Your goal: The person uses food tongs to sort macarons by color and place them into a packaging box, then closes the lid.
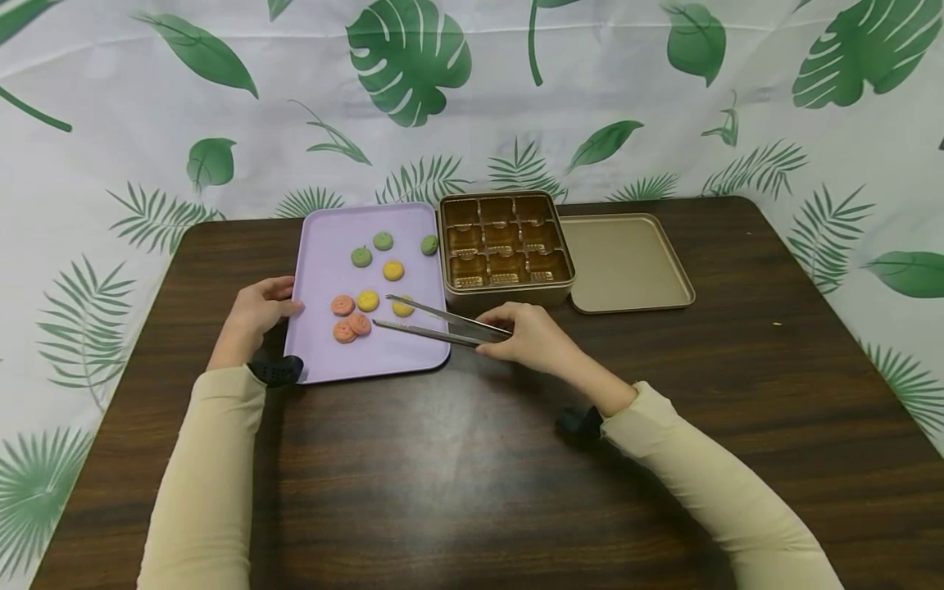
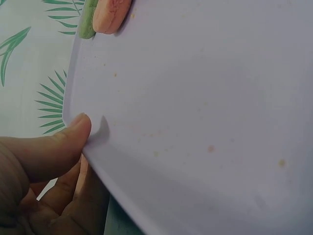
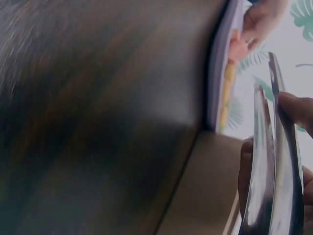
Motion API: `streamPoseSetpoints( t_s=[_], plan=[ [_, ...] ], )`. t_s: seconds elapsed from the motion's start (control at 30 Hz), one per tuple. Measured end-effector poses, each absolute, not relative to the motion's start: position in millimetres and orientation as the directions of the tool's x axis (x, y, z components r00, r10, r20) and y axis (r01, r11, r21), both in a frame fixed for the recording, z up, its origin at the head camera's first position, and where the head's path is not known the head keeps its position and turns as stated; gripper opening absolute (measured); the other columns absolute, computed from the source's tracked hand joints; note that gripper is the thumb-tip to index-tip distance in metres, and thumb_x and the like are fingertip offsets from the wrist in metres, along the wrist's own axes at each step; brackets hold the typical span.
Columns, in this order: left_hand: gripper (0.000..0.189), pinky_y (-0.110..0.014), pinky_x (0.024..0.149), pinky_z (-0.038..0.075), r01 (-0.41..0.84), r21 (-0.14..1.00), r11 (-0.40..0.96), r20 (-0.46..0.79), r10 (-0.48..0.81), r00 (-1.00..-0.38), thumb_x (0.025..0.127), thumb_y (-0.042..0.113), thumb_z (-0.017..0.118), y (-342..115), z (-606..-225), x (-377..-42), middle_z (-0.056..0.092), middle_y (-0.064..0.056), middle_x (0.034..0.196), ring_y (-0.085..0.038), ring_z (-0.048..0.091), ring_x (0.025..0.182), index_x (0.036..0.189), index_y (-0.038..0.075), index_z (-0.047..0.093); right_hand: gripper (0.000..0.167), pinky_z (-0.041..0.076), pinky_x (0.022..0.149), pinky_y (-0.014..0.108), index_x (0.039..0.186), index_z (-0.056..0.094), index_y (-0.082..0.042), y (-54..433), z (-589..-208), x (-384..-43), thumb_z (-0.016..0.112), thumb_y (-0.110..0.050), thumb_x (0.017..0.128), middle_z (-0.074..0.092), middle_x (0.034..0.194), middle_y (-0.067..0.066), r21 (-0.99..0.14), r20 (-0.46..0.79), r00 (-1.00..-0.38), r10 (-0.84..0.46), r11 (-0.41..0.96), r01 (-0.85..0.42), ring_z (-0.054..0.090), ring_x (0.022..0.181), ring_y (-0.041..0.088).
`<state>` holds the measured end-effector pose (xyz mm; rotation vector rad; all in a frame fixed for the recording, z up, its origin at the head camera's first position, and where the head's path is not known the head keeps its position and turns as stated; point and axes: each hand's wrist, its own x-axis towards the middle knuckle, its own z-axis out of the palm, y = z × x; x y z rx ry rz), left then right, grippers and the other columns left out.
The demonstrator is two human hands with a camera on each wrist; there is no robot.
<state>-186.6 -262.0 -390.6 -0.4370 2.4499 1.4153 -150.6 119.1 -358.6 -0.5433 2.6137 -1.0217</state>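
Note:
My left hand (image 1: 258, 315) pinches the left rim of a lilac tray (image 1: 317, 246); in the left wrist view its thumb (image 2: 54, 147) lies over the rim, fingers below. On the tray lie three green macarons (image 1: 360, 257), three yellow macarons (image 1: 393, 270) and three pink macarons (image 1: 342, 306), two of the pink ones overlapping. My right hand (image 1: 533, 334) holds metal tongs (image 1: 435, 334) by the sides, and their arms stand apart. Both tips reach over the tray, one overlapping the nearest yellow macaron in the head view, with nothing between them. In the right wrist view the tongs (image 3: 274, 171) point upward.
Right of the tray stands a gold box (image 1: 509, 287) whose insert (image 1: 501, 238) has several compartments, none holding a macaron. Beside it lies a flat gold lid (image 1: 627, 262). All rest on a dark wooden table (image 1: 457, 492) before a leaf-patterned cloth (image 1: 516, 106).

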Motion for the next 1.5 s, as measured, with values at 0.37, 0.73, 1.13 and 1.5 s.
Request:
streamPoseSetpoints(
  t_s=[0.37, 0.73, 1.13, 1.5],
  plan=[
    [0.060, -0.053, 0.115, 0.028, -0.406, 0.783, 0.472, -0.395, -0.128, -0.910, 0.095, 0.006, 0.050, -262, -391, -186, 0.034, -0.027, 0.150, -0.040, 0.035, 0.135, 0.149, 0.000, 0.026, 0.037, 0.045, 0.069, 0.023, 0.113, 0.069, -0.006, 95, -378, -155, 0.076, -0.022, 0.081, 0.070, 0.104, 0.009, -0.690, -0.163, -0.871, -0.463, 0.685, -0.234, 0.056, 0.082, 0.016],
    [0.060, -0.055, 0.115, 0.027, -0.411, 0.783, 0.467, -0.399, -0.130, -0.908, 0.095, 0.006, 0.051, -262, -393, -187, 0.033, -0.025, 0.151, -0.041, 0.034, 0.136, 0.150, 0.002, 0.026, 0.035, 0.051, 0.075, 0.026, 0.111, 0.070, -0.006, 78, -385, -160, 0.076, -0.022, 0.081, 0.072, 0.106, 0.008, -0.671, -0.174, -0.868, -0.465, 0.701, -0.241, 0.062, 0.085, 0.015],
    [0.059, -0.048, 0.114, 0.033, -0.397, 0.793, 0.462, -0.386, -0.122, -0.914, 0.096, 0.007, 0.050, -262, -395, -188, 0.036, -0.024, 0.150, -0.037, 0.039, 0.132, 0.150, 0.003, 0.026, 0.034, 0.054, 0.078, 0.028, 0.111, 0.071, -0.006, 72, -385, -160, 0.075, -0.022, 0.082, 0.072, 0.105, 0.009, -0.676, -0.197, -0.868, -0.455, 0.704, -0.216, 0.065, 0.092, 0.018],
    [0.060, -0.050, 0.114, 0.032, -0.399, 0.787, 0.469, -0.393, -0.117, -0.912, 0.097, 0.010, 0.050, -264, -394, -188, 0.034, -0.025, 0.151, -0.038, 0.038, 0.134, 0.151, 0.003, 0.024, 0.033, 0.052, 0.075, 0.026, 0.110, 0.071, -0.006, 75, -384, -159, 0.076, -0.020, 0.080, 0.073, 0.102, 0.009, -0.724, -0.160, -0.889, -0.430, 0.663, -0.190, 0.063, 0.087, 0.016]
  ],
)
